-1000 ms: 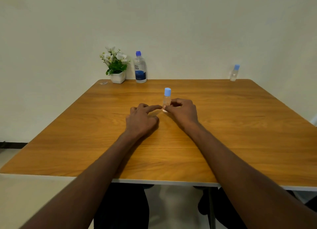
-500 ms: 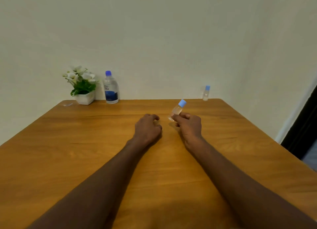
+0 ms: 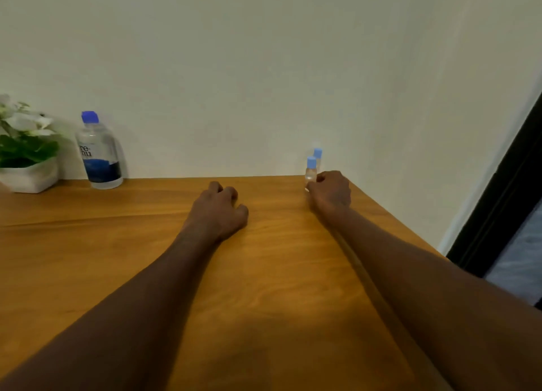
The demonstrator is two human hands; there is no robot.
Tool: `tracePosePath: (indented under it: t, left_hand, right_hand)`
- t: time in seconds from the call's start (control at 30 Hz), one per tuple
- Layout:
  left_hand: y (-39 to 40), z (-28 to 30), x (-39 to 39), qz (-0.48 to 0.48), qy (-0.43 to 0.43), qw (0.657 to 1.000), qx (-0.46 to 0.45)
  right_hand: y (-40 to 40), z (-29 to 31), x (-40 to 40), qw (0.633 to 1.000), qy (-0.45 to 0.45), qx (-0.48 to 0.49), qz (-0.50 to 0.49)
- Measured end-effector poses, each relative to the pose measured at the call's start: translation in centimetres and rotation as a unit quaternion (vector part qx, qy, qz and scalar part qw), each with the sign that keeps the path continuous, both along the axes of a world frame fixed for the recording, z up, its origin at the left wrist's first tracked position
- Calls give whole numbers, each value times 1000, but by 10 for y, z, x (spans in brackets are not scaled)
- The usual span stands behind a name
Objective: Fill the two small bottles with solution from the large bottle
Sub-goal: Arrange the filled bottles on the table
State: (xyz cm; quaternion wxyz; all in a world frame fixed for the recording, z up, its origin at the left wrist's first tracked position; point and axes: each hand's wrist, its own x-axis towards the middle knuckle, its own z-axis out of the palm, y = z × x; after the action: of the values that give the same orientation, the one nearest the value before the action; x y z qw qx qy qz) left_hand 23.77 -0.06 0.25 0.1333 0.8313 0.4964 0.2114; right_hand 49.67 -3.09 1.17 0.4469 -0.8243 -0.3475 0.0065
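Observation:
My right hand (image 3: 330, 192) pinches a small clear bottle with a light-blue cap (image 3: 311, 170), held upright near the table's far right corner. Just behind it stands the second small blue-capped bottle (image 3: 318, 154), mostly hidden by the first. The large clear bottle with a blue cap and blue label (image 3: 98, 153) stands at the far left by the wall. My left hand (image 3: 218, 211) rests on the wooden table (image 3: 146, 244) with its fingers curled, holding nothing.
A white pot of green leaves and white flowers (image 3: 26, 153) sits left of the large bottle. The wall runs right behind the table's far edge. A dark door frame (image 3: 504, 185) stands to the right, past the table's right edge.
My right hand has carried the small bottle from the table's middle to the far right corner, beside the other small bottle. The view has swung right and moved closer. My left hand stayed put.

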Motion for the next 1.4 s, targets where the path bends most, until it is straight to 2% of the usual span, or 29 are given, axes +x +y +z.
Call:
tracePosePath:
  t: [0.27,0.5,0.8,1.4]
  left_hand:
    - [14,-2,6,4,22,1000,12]
    - [18,-6,4,0,16,1000,13]
    - [18,-7,5,2,14,1000,17]
    - [15,-3,5,-2,21,1000,9]
  right_hand:
    - [46,-5,26,999,-19,-33,5]
    - [50,-11,35,999,36,6,-12]
    - [54,-12,34,999,7,-28,-21]
    - [57,-12,32,998,-27,-39,-46]
